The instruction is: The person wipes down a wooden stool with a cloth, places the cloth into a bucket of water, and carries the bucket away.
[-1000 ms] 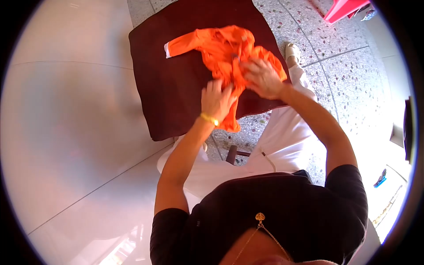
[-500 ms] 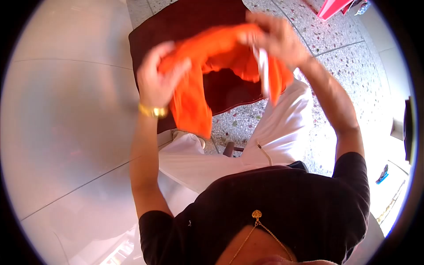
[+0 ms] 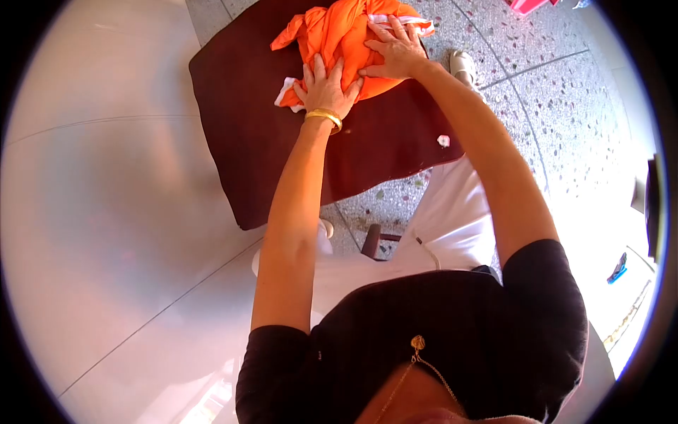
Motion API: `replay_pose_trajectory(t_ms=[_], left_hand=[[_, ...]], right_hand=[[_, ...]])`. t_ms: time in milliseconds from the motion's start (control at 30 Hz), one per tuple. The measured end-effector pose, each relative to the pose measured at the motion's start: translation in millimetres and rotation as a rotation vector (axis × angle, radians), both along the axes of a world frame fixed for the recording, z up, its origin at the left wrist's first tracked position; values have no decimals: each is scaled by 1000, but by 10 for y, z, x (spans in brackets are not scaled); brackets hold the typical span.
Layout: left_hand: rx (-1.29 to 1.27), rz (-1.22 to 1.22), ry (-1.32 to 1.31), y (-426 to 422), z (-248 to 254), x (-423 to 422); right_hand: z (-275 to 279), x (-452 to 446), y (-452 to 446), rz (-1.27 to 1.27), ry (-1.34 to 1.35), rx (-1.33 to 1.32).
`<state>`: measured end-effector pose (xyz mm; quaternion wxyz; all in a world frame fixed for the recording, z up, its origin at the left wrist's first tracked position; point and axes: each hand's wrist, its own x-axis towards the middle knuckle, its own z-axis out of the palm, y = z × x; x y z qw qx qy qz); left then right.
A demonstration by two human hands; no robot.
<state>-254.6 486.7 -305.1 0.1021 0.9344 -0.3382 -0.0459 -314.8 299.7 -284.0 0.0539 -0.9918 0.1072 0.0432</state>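
A crumpled orange cloth with white edging, perhaps a garment, lies bunched on the far part of a dark red-brown table or stool top. My left hand, with a gold bangle at the wrist, rests with spread fingers on the cloth's near side. On its right side my right hand lies flat, fingers apart, touching the orange fabric and the white edging. Parts of the cloth under both palms are hidden. A small white piece sits on the dark top near its right edge.
Speckled floor tiles spread out on the right. A pale smooth wall or panel fills the left. Farther off are a pink object at the top right and a small blue-and-black item at the right.
The orange cloth was held up in both hands over the dark top. Now it lies bunched farther away on that top, with both hands spread on it. The small white piece has come into view.
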Motion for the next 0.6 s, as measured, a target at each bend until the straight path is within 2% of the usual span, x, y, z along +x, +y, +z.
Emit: replay_pose_trajectory(t_ms=[133,200,267,400,467,533,600], left_hand=[[-147,-177,-124,227,58,-434],[-173,-232,-128,384,256,-862],[-205,-292,-126,590,229,-1207],[-270,-326,-142,1011,127,-1709],[-342,-314,-126,1327,75,-1806],[-370,-263,-47,1684,98,-1822],[-362,-175,99,2093,165,-1706]], right_hand=[[48,-672,-121,242,-131,51],[101,-1186,-28,325,-255,116],[21,-1657,170,300,-300,55],[-31,-2219,931,222,-282,30],[-181,-2335,1326,361,-148,26],[-239,-2360,1731,259,-155,658],[-52,-2148,1957,111,178,1072]])
